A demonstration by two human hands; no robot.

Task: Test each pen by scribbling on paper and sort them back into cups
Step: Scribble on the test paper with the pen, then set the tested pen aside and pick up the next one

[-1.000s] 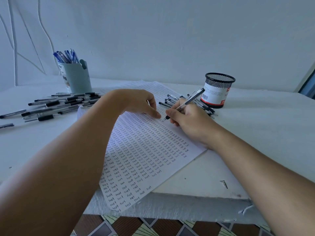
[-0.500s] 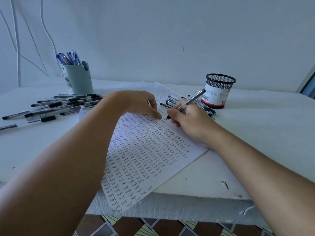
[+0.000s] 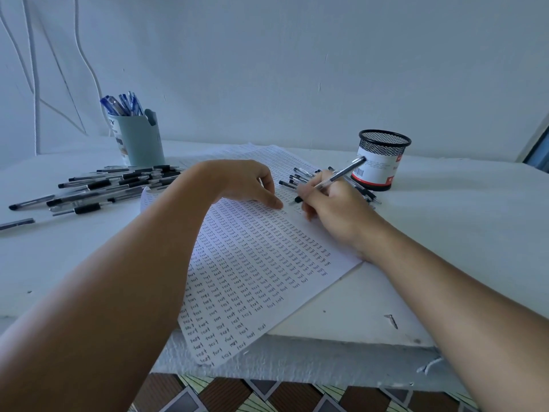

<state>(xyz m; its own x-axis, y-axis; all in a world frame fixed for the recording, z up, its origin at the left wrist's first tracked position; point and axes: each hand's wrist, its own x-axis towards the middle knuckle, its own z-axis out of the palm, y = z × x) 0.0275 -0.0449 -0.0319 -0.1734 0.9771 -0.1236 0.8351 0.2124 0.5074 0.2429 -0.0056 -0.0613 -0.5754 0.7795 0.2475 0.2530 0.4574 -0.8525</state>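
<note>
Right hand (image 3: pixel 335 209) holds pen (image 3: pixel 341 173) over paper (image 3: pixel 255 272) filled with "test".

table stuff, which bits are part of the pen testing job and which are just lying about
Part of the job:
- clear black-tipped pen, held by the right hand
- white paper sheet filled with rows of "test", left hand resting on it
- loose black pens, left pile
- loose black pens by the mesh cup
- black mesh cup
- pale green cup of blue pens

Lying about:
- white cords on the wall
- small dark screw

pen pile (image 3: pixel 98 187) blocks left, mesh cup (image 3: pixel 381 159) right, bare table (image 3: pixel 463 221) beyond
</note>
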